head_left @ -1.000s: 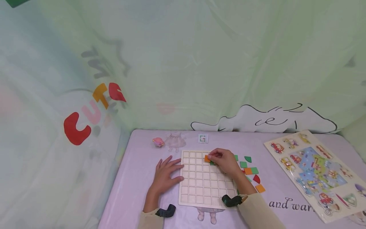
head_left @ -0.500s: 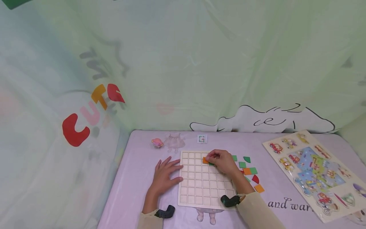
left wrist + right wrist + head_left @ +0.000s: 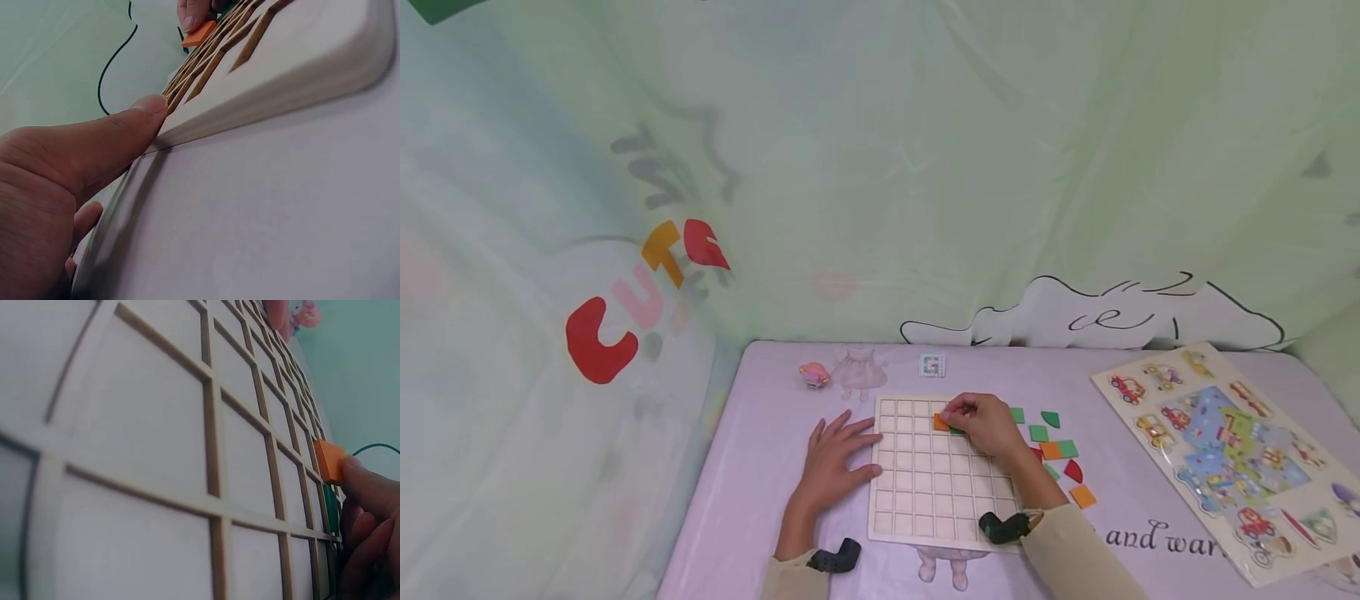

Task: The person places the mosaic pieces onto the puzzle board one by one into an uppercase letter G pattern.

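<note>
Though barely, orange tile [image 3: 328,461] seemingly lower.

From where I stand, a pale lilac cloth [image 3: 737,467] covers the work surface, with a small pink toy [image 3: 814,374] positioned near its far edge, beside a printed dress [image 3: 859,372]. A vehicle puzzle board [image 3: 1223,372] lies at an angle on the right, next to black printed lettering [image 3: 1131,535]. Behind, a pale green backdrop [image 3: 850,192] carries multicoloured letters [image 3: 662,248] at left and a black-outlined white shape [image 3: 1037,317] along its lower edge.
</note>
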Demonstrator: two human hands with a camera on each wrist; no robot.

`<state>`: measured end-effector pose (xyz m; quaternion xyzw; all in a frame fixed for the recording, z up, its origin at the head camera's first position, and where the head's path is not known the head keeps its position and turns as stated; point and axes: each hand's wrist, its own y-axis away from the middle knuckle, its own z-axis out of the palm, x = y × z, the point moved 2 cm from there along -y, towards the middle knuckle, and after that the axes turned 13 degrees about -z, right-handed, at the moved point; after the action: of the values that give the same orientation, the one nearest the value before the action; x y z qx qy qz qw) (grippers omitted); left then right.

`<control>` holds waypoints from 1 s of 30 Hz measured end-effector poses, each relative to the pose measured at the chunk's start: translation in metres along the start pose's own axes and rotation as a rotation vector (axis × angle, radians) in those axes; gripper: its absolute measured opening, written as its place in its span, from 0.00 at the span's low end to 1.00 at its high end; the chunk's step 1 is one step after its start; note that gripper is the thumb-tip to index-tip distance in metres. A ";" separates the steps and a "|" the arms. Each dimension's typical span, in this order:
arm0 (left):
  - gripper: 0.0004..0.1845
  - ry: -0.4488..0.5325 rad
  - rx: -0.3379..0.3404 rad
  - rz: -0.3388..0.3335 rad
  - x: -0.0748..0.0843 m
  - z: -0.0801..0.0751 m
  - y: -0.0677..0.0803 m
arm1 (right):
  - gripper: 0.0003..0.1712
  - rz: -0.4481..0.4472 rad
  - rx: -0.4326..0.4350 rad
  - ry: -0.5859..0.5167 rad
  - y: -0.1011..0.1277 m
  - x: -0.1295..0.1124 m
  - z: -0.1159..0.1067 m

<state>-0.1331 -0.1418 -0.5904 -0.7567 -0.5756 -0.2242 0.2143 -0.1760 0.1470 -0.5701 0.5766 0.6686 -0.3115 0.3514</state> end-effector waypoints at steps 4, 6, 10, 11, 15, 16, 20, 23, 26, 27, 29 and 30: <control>0.27 -0.010 -0.004 0.002 -0.001 0.001 0.001 | 0.07 0.010 -0.003 0.027 0.001 -0.001 0.001; 0.27 -0.014 -0.006 0.005 -0.001 0.001 0.001 | 0.07 0.013 -0.002 0.039 0.001 -0.002 0.001; 0.27 -0.014 -0.008 0.003 -0.001 0.001 0.000 | 0.07 0.016 0.002 0.055 0.001 -0.004 0.001; 0.27 -0.014 -0.007 0.002 -0.001 0.001 0.000 | 0.07 0.016 0.002 0.056 0.001 -0.005 0.001; 0.27 -0.019 -0.005 -0.002 -0.002 0.001 0.000 | 0.07 0.017 -0.003 0.058 0.001 -0.005 0.002; 0.27 -0.017 -0.004 -0.002 -0.002 0.002 -0.001 | 0.07 0.014 -0.003 0.057 0.001 -0.004 0.002; 0.28 -0.017 -0.005 -0.005 -0.002 0.001 0.000 | 0.06 -0.003 -0.002 0.069 0.000 -0.003 0.003; 0.28 -0.018 -0.007 -0.007 -0.001 0.001 0.000 | 0.06 -0.016 -0.001 0.091 -0.001 -0.002 0.004; 0.28 -0.017 -0.010 -0.009 -0.001 0.000 0.000 | 0.07 -0.021 -0.003 0.104 -0.001 -0.001 0.005; 0.28 -0.017 -0.011 -0.010 -0.001 0.000 0.000 | 0.07 -0.016 -0.003 0.102 -0.001 -0.001 0.005; 0.28 -0.017 -0.012 -0.011 -0.001 0.000 0.000 | 0.07 -0.003 -0.004 0.097 -0.001 -0.001 0.005; 0.28 -0.018 -0.012 -0.011 -0.001 0.000 0.000 | 0.07 0.005 -0.004 0.094 -0.001 -0.001 0.005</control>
<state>-0.1334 -0.1420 -0.5910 -0.7567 -0.5804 -0.2221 0.2032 -0.1761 0.1422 -0.5718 0.5915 0.6836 -0.2821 0.3213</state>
